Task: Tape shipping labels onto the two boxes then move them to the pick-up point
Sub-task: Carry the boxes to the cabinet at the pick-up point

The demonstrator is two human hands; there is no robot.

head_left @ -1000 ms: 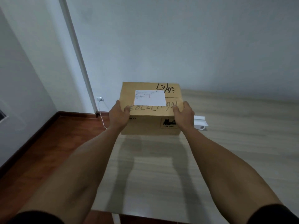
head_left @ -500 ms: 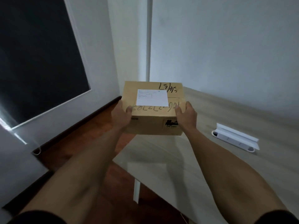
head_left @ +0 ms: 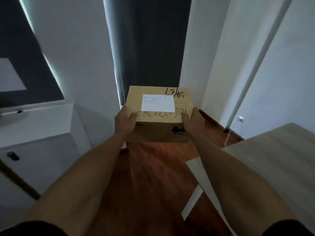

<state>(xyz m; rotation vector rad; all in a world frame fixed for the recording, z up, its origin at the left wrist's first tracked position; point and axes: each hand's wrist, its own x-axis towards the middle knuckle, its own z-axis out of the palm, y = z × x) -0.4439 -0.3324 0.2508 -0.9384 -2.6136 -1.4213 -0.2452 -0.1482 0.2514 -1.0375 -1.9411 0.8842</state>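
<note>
A: Where is the box point(head_left: 157, 114)?

B: In the air over the wooden floor point(head_left: 150, 176), left of the table point(head_left: 272, 159). The left hand point(head_left: 123, 122) clasps its near-left corner and the right hand point(head_left: 193, 120) its near-right corner, thumbs over the top edge.

A: Is the label point(head_left: 158, 103) on?

B: It lies flat on top; the tape is too faint to see.

A: How will the box handle?

B: Stiff cardboard, probably fairly light, since both arms hold it out level. Its smooth sides could slip, so fingers under the bottom edges would be the safer hold.
</note>
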